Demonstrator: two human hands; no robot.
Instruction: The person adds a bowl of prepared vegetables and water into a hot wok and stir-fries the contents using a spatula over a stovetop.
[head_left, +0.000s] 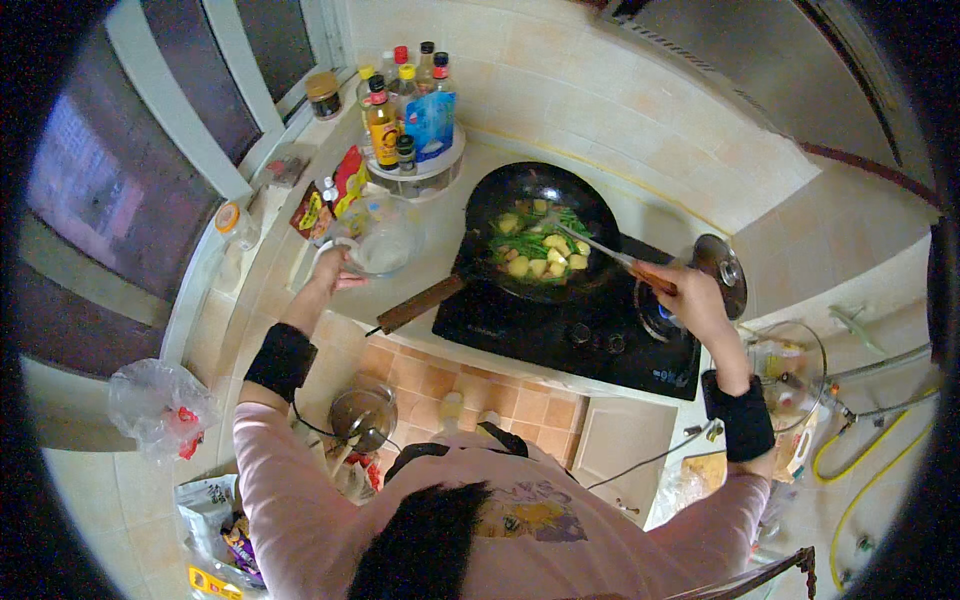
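My right hand (694, 296) grips the wooden handle of a metal spatula (596, 244), and its far end rests among the food in a black wok (487, 199). Yellow potato-like chunks (555, 255) and green bean pieces (529, 244) lie in the wok. Its wooden handle (420, 302) points down-left, with no hand on it. My left hand (331, 271) is closed on the pale handle at the side of a clear jug-like vessel (382, 244), left of the wok. What is inside the clear vessel is hard to make out.
The wok sits on a black gas stove (555, 341); a blue flame (663, 311) shows at the right burner. A pot lid (721, 274) leans behind it. Several sauce bottles (384, 131) stand on a round rack (420, 180). Seasoning packets (349, 180) lie behind the clear vessel.
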